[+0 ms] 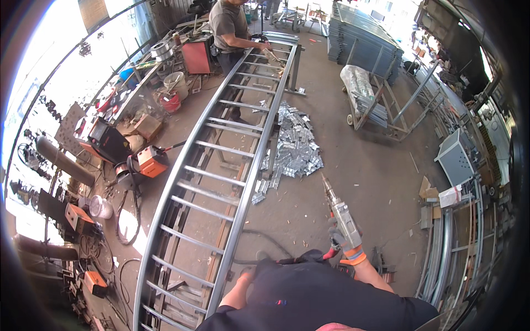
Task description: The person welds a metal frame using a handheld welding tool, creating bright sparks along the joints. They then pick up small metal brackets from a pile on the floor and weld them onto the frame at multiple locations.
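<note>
My right hand, in a grey glove with an orange cuff, is closed round the grip of a power drill. The drill has a silver-grey body, and its long thin bit points forward over the floor. At my left side, my bare left hand is low beside the near right rail of a long, ladder-like metal frame. Its fingers are too small and partly hidden to make out. The frame, with silver rungs between two curving rails, runs away from me on supports.
Flat metal pieces lie heaped right of the frame. A co-worker stands at its far left end, hands over it. Orange-and-black machines and hoses lie left. A wheeled metal cart stands right; long metal bars lie near right.
</note>
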`<act>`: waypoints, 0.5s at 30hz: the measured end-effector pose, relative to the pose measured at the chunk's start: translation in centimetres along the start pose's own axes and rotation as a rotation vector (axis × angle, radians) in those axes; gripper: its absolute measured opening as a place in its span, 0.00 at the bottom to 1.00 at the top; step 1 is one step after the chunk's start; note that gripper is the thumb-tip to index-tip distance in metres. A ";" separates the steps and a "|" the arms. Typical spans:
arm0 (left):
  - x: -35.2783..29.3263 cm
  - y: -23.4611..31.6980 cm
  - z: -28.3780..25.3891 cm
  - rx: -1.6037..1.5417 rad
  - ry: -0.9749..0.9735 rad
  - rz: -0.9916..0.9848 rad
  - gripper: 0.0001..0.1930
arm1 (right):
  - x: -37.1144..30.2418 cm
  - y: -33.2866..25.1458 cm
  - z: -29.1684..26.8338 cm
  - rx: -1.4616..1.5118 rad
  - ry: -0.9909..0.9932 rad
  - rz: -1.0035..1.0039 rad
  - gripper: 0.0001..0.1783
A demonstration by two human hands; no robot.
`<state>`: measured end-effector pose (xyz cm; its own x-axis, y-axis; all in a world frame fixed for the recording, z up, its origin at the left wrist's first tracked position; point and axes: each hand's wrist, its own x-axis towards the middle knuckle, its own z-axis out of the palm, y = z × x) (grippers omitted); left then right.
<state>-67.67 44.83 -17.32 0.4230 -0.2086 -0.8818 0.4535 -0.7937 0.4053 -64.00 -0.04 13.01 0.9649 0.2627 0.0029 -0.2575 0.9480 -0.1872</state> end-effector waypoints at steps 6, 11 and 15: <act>7.0 9.5 -5.9 -0.163 -0.051 -0.047 0.29 | 8.7 -8.0 -0.5 -0.426 0.116 -0.213 0.42; 14.0 16.6 -8.4 -0.358 0.159 -0.038 0.30 | 16.9 -16.1 -4.7 -1.222 0.452 -0.350 0.25; 19.1 25.0 -9.4 -0.506 0.280 -0.197 0.28 | 26.3 -27.0 -15.7 -1.174 0.619 -0.294 0.17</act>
<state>-40.88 26.41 -21.77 0.4522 0.1272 -0.8828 0.8316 -0.4178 0.3658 -30.84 -21.56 2.69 0.9209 -0.3390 -0.1925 -0.1442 0.1626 -0.9761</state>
